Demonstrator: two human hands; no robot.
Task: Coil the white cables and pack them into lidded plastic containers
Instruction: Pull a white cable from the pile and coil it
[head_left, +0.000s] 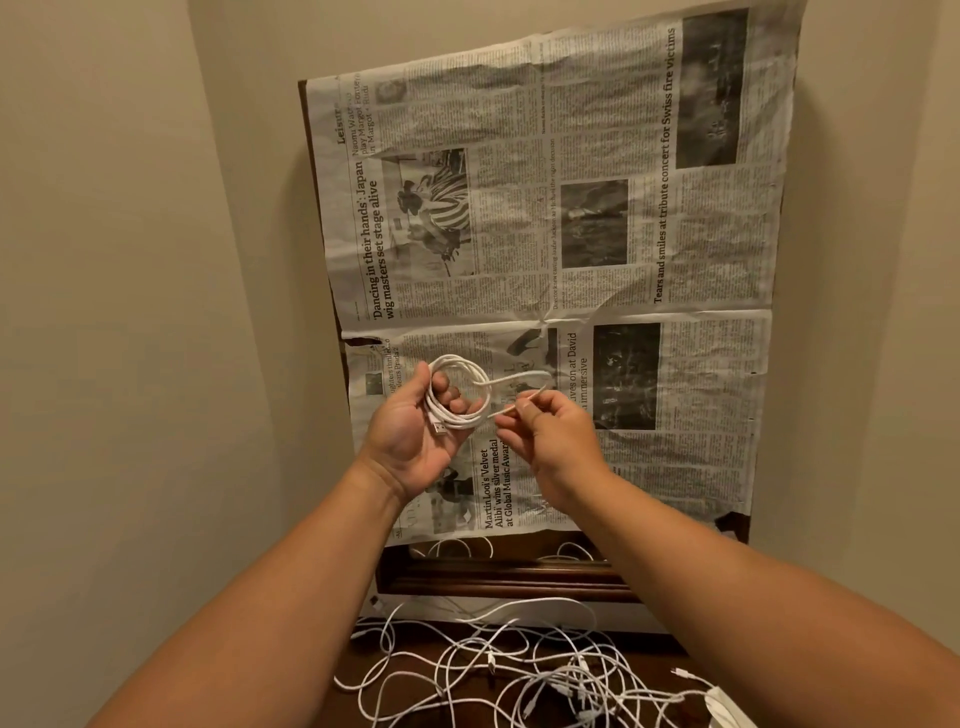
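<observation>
Seen from above, a person's two bare forearms reach forward over a sheet of crumpled black-and-white newspaper that covers a dark wooden frame standing against a beige wall. The left hand, palm up, has its fingers curled through a thin white cable wound into a round coil; the coil faces the camera nearly flat, and a small metal plug at one end lies on the palm, pointing toward the wrist. From the coil a loose loop of the same cable runs out to the right, its long axis roughly level, and doubles back to the right hand, which pinches the free end between thumb and forefinger. Below the arms, a tangle of loose white cables sprawls over a dark wooden surface. A white object at the bottom right edge is cut off and cannot be made out.
</observation>
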